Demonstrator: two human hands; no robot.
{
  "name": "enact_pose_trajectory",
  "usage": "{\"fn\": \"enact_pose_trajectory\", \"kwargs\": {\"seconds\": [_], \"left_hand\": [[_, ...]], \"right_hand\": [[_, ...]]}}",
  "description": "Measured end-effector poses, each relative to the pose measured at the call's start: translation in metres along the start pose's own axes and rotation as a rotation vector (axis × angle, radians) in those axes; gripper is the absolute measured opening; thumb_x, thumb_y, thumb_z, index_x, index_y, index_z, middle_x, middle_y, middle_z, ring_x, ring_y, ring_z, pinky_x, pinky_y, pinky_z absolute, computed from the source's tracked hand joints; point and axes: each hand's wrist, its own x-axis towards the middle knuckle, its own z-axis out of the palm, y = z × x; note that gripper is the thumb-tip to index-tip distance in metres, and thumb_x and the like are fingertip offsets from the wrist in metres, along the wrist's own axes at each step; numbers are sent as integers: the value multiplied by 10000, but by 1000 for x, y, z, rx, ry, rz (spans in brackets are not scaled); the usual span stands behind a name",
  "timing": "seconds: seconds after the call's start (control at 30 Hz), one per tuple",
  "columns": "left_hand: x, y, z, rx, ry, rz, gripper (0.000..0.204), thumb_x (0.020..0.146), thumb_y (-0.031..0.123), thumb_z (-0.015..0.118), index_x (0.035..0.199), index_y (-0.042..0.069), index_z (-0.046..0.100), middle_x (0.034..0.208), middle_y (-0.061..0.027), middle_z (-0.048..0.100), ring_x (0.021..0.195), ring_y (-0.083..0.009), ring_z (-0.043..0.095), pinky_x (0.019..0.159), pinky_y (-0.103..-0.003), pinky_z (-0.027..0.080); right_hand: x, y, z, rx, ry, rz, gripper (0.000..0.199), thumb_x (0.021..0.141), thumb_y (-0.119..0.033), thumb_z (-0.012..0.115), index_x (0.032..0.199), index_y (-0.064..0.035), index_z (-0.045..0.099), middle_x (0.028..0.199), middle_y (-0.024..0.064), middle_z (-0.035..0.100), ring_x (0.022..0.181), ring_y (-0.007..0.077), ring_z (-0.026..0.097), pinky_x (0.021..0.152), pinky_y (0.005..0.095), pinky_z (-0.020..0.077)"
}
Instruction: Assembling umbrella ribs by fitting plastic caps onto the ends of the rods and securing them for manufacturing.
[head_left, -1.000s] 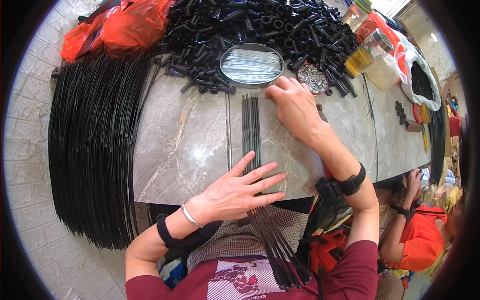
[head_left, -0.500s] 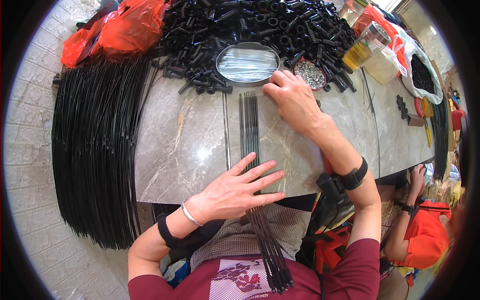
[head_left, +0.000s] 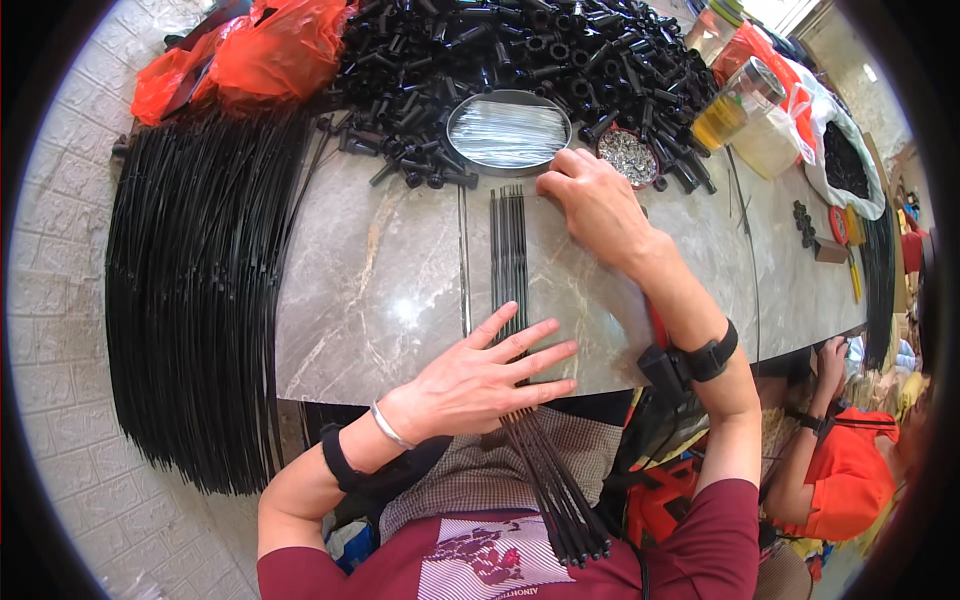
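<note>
My left hand (head_left: 485,375) lies flat with its fingers spread over a row of thin black rods (head_left: 508,240). The rods lie side by side on the table, and their lower ends fan out past its front edge over my lap. To the right of the rods' far ends, my right hand (head_left: 600,208) has its thumb and fingers drawn together, close to the tabletop. Whatever those fingertips hold, if anything, is hidden. Just beyond them stands a round metal tin (head_left: 455,153) filled with straight silver wire pieces (head_left: 508,133). A small red-rimmed dish of tiny metal parts (head_left: 628,157) sits beside it.
Black tubular plastic parts (head_left: 500,45) are heaped at the back. A thick bundle of black rods (head_left: 200,300) hangs over the left table edge, near red plastic bags (head_left: 275,60). Jars (head_left: 740,105) and a white sack (head_left: 840,165) stand right. A co-worker in red (head_left: 850,475) sits at right.
The rods' lower ends have swung slightly to the right over my lap. My left hand stays spread on them, and my right hand keeps its pinched pose near the tin. The view has shifted a little.
</note>
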Motion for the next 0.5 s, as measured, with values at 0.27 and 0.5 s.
{"fn": "enact_pose_trajectory", "kwargs": {"seconds": [0.27,0.5], "left_hand": [[0,0,3,-22,16,-14,566,850,253,654,1385,326,486,1516,7,397,1429,-251,320,1171,-593,165],[1,0,0,1,-5,-6,611,818,225,665,1391,329,480,1522,5,387,1433,-252,314,1174,-594,161]], "right_hand": [[5,2,-5,-108,34,-108,111,766,-65,579,851,-51,648,932,81,577,970,251,563,827,375,443],[7,2,-3,-124,84,-143,108,801,-72,592,896,-70,645,952,50,582,962,232,563,850,362,437]]}}
